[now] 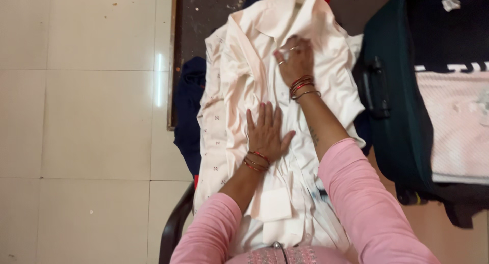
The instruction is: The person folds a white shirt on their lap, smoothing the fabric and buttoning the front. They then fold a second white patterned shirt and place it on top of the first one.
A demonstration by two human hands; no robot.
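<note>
The left hand [266,134] lies flat, grip fully open, palm pressing the cream shirt [244,80] spread beneath it, while just beyond and to its right the right hand [295,60] seems to pinch a fold near the shirt's collar, fingers partly hidden.

Shirt [244,90] on chair [173,228] — suitcase [392,116] right

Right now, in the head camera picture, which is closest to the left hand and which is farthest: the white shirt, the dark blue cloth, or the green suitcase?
1. White shirt: right under the left hand, which lies flat on it.
2. Dark blue cloth: off to the left, peeking out beside the shirt.
3. Green suitcase: far over on the right, past the right hand.
</note>
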